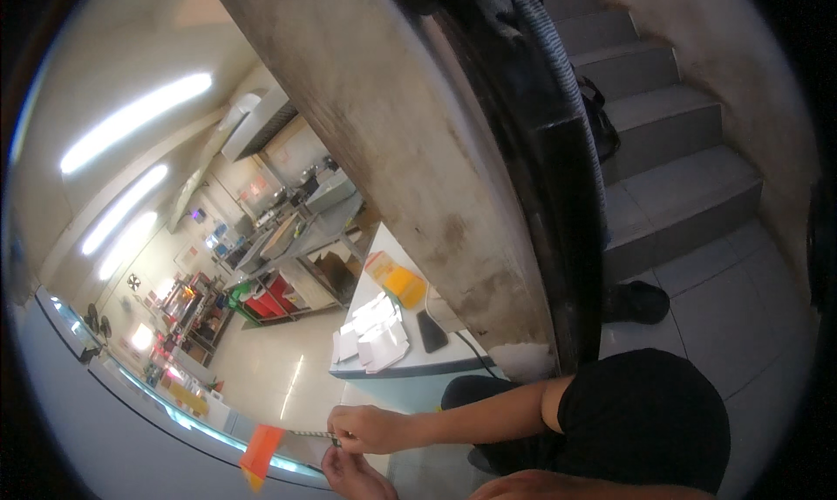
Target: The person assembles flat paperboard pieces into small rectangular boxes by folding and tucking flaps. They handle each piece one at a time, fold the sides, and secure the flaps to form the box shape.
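My right hand reaches out to the left from a black short sleeve and pinches the near end of a thin, pale strip. An orange tag hangs from the strip's far end. Just below, my left hand is curled, with its fingertips at the same small dark end of the strip, right under the right hand. Both hands are held in the air above a glass-topped display counter.
A white table carries white paper stacks, an orange packet and a dark flat object. A thick concrete beam and black railing cross the middle. Grey stairs rise at right. A black shoe rests on the floor tiles.
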A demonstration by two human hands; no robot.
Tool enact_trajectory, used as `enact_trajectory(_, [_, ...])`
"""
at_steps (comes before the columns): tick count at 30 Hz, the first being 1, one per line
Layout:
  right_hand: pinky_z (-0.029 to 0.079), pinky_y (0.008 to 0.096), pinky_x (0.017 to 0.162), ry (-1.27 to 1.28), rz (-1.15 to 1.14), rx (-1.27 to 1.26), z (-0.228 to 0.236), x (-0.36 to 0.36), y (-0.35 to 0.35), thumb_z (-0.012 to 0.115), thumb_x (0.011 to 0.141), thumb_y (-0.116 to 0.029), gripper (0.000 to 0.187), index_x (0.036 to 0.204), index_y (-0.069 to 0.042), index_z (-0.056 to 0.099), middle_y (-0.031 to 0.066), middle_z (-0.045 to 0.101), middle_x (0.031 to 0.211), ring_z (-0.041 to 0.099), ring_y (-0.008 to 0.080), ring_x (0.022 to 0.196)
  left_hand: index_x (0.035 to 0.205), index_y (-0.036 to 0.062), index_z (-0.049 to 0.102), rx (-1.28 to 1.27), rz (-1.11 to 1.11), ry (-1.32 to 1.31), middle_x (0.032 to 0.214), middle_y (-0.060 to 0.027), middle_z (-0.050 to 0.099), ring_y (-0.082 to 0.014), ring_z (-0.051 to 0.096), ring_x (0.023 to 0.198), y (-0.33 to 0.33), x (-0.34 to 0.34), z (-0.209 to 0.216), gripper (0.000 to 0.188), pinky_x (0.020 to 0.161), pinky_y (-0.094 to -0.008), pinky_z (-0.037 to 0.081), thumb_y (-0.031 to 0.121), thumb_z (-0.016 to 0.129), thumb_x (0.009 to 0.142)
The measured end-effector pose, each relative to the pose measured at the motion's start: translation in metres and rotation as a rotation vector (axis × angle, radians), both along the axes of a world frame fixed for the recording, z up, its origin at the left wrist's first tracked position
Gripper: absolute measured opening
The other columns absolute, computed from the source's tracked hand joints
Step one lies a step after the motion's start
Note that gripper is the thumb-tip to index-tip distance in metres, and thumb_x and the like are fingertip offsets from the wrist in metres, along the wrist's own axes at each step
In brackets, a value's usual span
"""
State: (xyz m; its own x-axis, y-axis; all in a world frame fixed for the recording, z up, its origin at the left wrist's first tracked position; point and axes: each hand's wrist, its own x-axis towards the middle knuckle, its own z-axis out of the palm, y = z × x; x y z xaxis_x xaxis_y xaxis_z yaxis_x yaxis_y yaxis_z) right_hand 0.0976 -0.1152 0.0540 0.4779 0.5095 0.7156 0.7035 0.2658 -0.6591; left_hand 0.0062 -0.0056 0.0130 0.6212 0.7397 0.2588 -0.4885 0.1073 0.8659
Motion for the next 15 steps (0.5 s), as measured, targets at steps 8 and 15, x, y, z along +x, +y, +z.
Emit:
enact_trajectory(8, [0.052, 0.0458, 0.083, -0.063, 0.008, 0.030, 0.002, -0.004, -0.011, 0.063, 0.096, -0.017, 0.020, 0.099, 0.002, 0.063, 0.0185, 0.063, 0.103, 0.065, 0.0397, 0.093, 0.145, -0.0022, 0.046, -0.039, -0.149, -0.102, 0.124, -0.0178, 0.064, -0.0247, 0.064, 0.113, 0.009, 0.004, -0.017, 0.050, 0.100, -0.0352, 0.054, 0.018, 0.067, 0.104])
enact_trajectory(15, [0.053, 0.0438, 0.088, -0.101, 0.028, -0.009, 0.008, -0.018, -0.004, 0.063, 0.097, -0.015, 0.018, 0.102, 0.003, 0.066, 0.0182, 0.066, 0.110, 0.067, 0.0382, 0.099, 0.134, -0.0040, 0.052, 0.241, 0.029, -0.025, 0.123, -0.0160, 0.064, -0.0232, 0.065, 0.116, 0.023, -0.007, -0.023, 0.035, 0.103, -0.0358, 0.054, 0.018, 0.062, 0.109])
